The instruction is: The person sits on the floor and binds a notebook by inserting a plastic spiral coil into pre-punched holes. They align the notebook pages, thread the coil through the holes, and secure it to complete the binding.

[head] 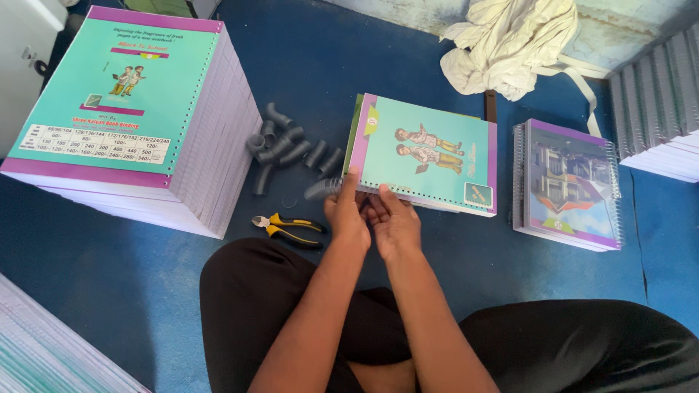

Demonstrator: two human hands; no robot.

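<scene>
a teal notebook with a purple border and a row of punched holes along its near edge lies flat on the blue floor just in front of my crossed legs. this is the single view, from my head looking down.

my left hand pinches the notebook's near left corner, fingers closed over the punched edge, with a grey spiral coil touching the fingertips on the left. my right hand sits just beside it, fingers curled onto the same edge; i cannot tell whether it pinches the coil's tip or only steadies the pages.

left of the notebook lies a loose heap of more grey coils, and near my left knee rest yellow-handled cutters. further left stands a tall stack of unbound notebooks with the same teal cover. to the right, well apart, is a short pile of bound notebooks with a building pictured on the cover, and beyond it another grey stack. a cream cloth is bunched at the far edge.

to do this well, i judge the pages should be kept squared so the holes line up, and the coil held level with the edge, meeting the first hole cleanly.
</scene>
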